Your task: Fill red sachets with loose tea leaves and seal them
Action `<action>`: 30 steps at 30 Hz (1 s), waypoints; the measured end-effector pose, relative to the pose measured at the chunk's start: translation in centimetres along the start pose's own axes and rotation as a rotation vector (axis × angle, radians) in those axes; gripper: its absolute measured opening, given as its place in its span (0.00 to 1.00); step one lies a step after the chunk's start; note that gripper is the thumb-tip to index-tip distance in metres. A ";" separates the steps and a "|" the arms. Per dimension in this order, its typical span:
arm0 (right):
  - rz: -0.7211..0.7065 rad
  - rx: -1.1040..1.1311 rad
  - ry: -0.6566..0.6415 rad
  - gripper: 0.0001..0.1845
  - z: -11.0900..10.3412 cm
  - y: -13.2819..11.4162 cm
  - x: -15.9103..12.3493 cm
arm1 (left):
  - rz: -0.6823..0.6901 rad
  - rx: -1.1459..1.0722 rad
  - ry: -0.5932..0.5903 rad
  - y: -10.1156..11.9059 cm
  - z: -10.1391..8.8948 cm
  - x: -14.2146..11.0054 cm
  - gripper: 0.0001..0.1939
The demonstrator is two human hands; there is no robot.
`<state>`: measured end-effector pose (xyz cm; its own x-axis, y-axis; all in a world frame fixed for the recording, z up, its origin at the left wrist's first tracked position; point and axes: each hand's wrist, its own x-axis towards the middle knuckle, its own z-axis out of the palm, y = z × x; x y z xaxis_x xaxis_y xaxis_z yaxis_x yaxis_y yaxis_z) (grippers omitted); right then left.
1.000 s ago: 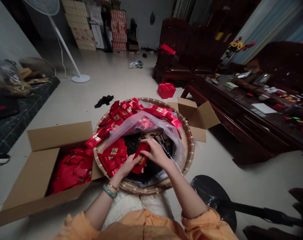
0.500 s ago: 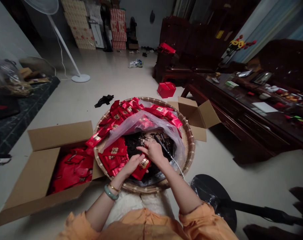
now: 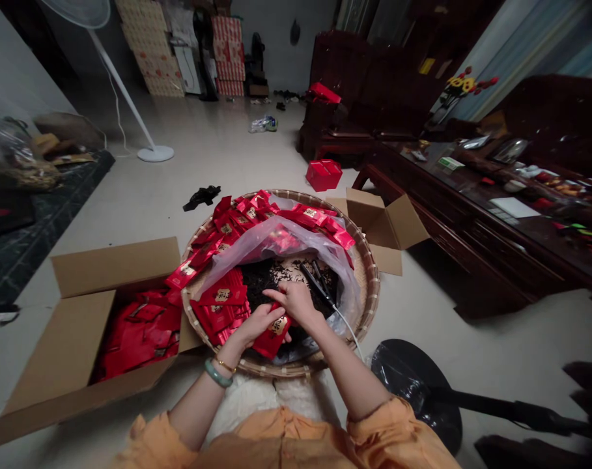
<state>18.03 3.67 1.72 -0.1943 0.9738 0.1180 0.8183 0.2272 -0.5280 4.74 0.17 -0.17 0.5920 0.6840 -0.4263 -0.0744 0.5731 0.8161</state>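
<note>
Both hands meet at one red packet (image 3: 275,332) with gold print, over the near side of a round woven basket (image 3: 371,306). My left hand (image 3: 259,324) grips the packet's left edge, thumb on top. My right hand (image 3: 296,303) is closed at its upper end, fingers bent over it. Under the hands lie dark dried tea leaves (image 3: 258,281) on a clear plastic bag (image 3: 256,238). A black hair-straightener-like tool (image 3: 320,284) with a white cord rests on the leaves. More red packets (image 3: 222,296) are stacked left of my hands.
An open cardboard box (image 3: 66,345) of red packets stands at the left. Another open box (image 3: 393,225) sits behind the basket at the right. A black round stand base (image 3: 413,384) is near my right arm. A dark wooden table (image 3: 422,208) runs along the right.
The right hand has shifted slightly left and down, its fingers now nearer the packet's top edge. The packet has tilted a little. The left hand stays on it.
</note>
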 end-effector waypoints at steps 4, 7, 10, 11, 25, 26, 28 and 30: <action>0.074 0.017 0.134 0.25 -0.4 2.5 0.2 | 0.055 0.000 0.060 -0.1 -0.2 -0.2 0.22; 0.252 -0.219 0.232 0.25 -0.6 5.7 0.4 | 0.080 -0.045 0.113 0.0 -0.3 -0.4 0.24; 0.424 -0.388 0.130 0.37 -0.2 8.4 0.3 | 0.087 -0.091 0.143 0.2 -0.2 -0.7 0.24; 0.453 -0.401 0.090 0.37 -0.1 8.9 0.2 | 0.089 -0.099 0.147 0.3 -0.2 -0.7 0.24; -0.037 0.396 -0.287 0.24 -6.1 3.8 -0.4 | 0.094 -0.090 0.131 -0.1 -1.0 0.1 0.22; -0.068 0.369 -0.316 0.23 -6.2 3.1 -0.4 | 0.092 -0.088 0.118 -0.2 -0.9 0.2 0.22; -0.100 0.317 -0.345 0.20 -6.3 2.2 -0.3 | 0.083 -0.089 0.102 -0.1 -0.7 0.1 0.23; -0.103 0.293 -0.346 0.18 -6.0 1.9 -0.1 | 0.075 -0.102 0.105 0.0 -0.6 -0.2 0.23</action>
<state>22.89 4.01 5.73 -0.4767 0.8755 -0.0788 0.6072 0.2631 -0.7498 4.20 0.29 -0.33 0.4951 0.7668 -0.4085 -0.1991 0.5578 0.8057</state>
